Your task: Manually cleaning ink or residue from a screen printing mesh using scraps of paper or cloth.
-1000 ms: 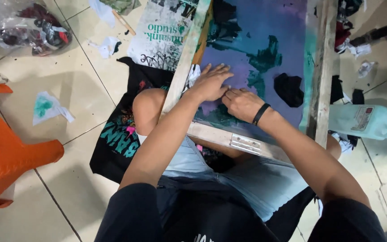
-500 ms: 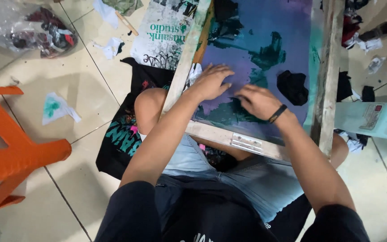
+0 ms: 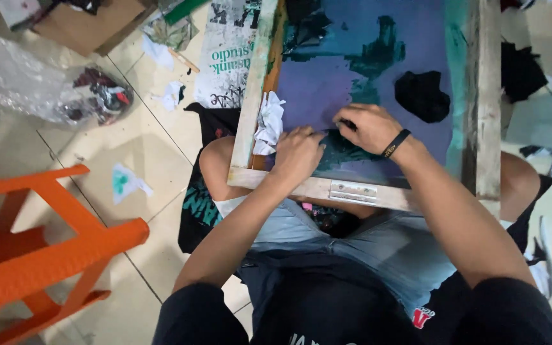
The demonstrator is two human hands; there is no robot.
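Note:
A wooden screen-printing frame (image 3: 327, 188) rests on my lap, its purple mesh (image 3: 317, 86) smeared with teal and black ink. My left hand (image 3: 296, 153) presses fingers curled on the mesh near the lower left corner, beside a crumpled white paper wad (image 3: 268, 122). My right hand (image 3: 368, 126), with a black wristband, lies just to its right, fingertips pinching at a dark teal ink patch (image 3: 343, 152). What the fingers grip is too small to see. A black blot (image 3: 421, 94) sits on the mesh right of my right hand.
An orange plastic stool (image 3: 39, 246) stands at the left on the tiled floor. A black printed shirt (image 3: 199, 198) lies under my knee. A plastic bag of rags (image 3: 65, 92), a cardboard box (image 3: 91, 22) and paper scraps (image 3: 126, 182) litter the floor.
The camera has moved closer. My left hand slid down toward the frame's lower left corner, and my right hand moved left toward it over the teal patch.

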